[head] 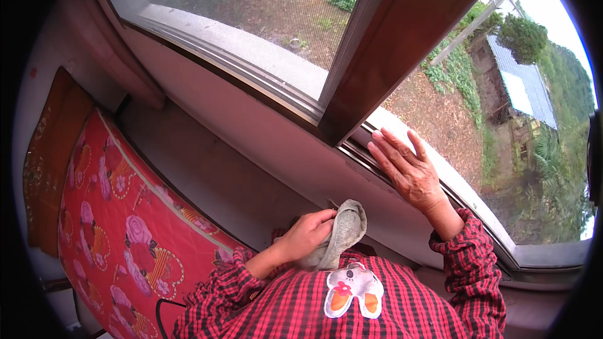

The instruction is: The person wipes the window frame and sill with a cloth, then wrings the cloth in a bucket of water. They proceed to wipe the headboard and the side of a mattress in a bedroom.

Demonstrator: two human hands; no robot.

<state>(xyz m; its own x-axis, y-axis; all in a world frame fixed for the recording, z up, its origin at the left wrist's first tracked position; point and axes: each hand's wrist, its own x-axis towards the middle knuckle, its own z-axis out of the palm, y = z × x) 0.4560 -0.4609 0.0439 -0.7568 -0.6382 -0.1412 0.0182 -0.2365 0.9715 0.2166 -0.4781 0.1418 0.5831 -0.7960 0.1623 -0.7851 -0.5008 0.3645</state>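
A crumpled grey-green cloth (348,226) is held in my left hand (308,235), close to my chest and below the window. My right hand (407,167) is raised over the lower track of the window frame (360,150), its palm down, the fingers straight and slightly apart, nothing in it. Whether its fingertips touch the frame or the glass I cannot tell. Left of that hand stands a dark brown window post (377,61), with an insect screen (292,14) on its far side.
A bed with a red flowered cover (155,240) lies at the left, its brown headboard (56,160) beyond. A gap with bare floor (212,160) runs between bed and wall. A pink curtain (113,52) hangs in the corner.
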